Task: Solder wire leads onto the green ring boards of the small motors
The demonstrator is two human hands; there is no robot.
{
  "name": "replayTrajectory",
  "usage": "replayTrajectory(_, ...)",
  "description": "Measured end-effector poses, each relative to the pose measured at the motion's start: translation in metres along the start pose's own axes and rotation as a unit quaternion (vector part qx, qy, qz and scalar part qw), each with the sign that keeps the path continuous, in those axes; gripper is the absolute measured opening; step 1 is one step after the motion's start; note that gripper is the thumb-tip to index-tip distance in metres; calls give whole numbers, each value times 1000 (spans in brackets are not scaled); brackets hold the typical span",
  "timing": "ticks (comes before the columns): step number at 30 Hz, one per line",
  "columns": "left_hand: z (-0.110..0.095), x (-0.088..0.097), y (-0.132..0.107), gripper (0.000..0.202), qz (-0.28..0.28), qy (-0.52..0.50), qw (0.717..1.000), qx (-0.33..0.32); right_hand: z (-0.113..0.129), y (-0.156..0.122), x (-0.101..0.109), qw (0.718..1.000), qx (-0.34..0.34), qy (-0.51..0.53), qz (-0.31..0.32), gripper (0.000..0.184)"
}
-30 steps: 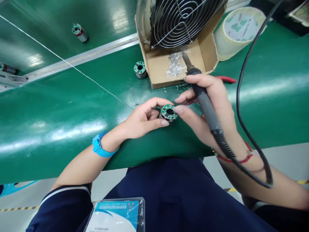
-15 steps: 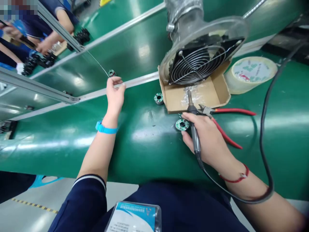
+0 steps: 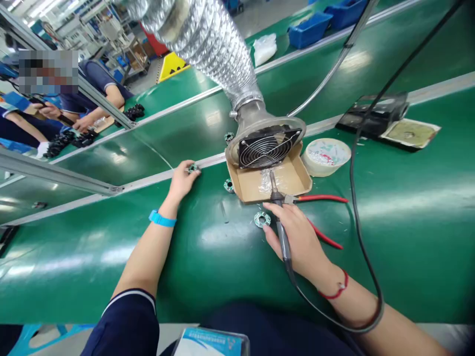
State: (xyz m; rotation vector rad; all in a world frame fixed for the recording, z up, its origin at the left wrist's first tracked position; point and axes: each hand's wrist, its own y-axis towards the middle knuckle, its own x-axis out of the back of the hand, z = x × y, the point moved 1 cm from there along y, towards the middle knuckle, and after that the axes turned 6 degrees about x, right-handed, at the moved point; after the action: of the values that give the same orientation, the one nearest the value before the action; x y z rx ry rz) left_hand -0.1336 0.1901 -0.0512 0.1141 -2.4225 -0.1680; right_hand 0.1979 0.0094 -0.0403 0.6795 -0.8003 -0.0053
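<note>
Left hand [image 3: 181, 180] pinches round stator [image 3: 193, 168] at rail [image 3: 148, 181], 10 o'clock of bench stator [image 3: 261, 219]; right hand [image 3: 302, 240] wraps soldering iron [image 3: 279, 220]. Best: grip rim only, tip aimed away.

Glossy green conveyor benches [image 3: 111, 257] under bright overhead light, blue bins [image 3: 308, 29] beyond.

The left hand [image 3: 181, 182] curls over a small round part [image 3: 193, 168] and hides most of it; its markings are too small to read. The right hand [image 3: 301, 238] wraps the soldering iron [image 3: 281, 228], covering the middle of its grip and part of the red-handled cutters [image 3: 322, 199]. At nine o'clock of the cardboard tray [image 3: 297, 180], another round part [image 3: 229, 186] is half hidden by the tray's wall. The silver duct [image 3: 208, 39] leaves the frame at twelve o'clock, and a badge [image 3: 210, 342] at six o'clock. At ten o'clock a co-worker's head is blurred.
</note>
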Motion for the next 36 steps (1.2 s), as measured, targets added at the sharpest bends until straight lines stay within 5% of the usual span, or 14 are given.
replayTrajectory(5,-47,-21,-76,74,46,-27,998,35,2,-2,3,999,3,29,13,44)
replayTrajectory(9,-92,-22,-120,72,26,-257,960,104,10,-4,11,997,-11,74,-5,48)
replayTrajectory(12,-126,-33,-150,71,117,-376,905,158,25,0,19,991,-14,136,10,48)
replayTrajectory(16,-154,-55,-176,73,213,-410,873,156,44,9,21,987,9,155,45,44)
replayTrajectory(21,-161,-71,-182,76,275,-435,847,132,47,12,18,989,-13,145,23,45)
replayTrajectory(29,-154,-67,-173,61,292,-340,892,51,30,10,20,990,26,140,-12,45)
replayTrajectory(32,-152,-59,-166,41,290,-217,930,-67,25,10,21,995,19,95,-14,34)
replayTrajectory(34,-151,-54,-161,13,248,-79,950,-171,22,11,23,997,1,71,-17,33)
replayTrajectory(36,-147,-53,-155,9,200,16,954,-223,19,10,27,997,-33,66,-26,36)
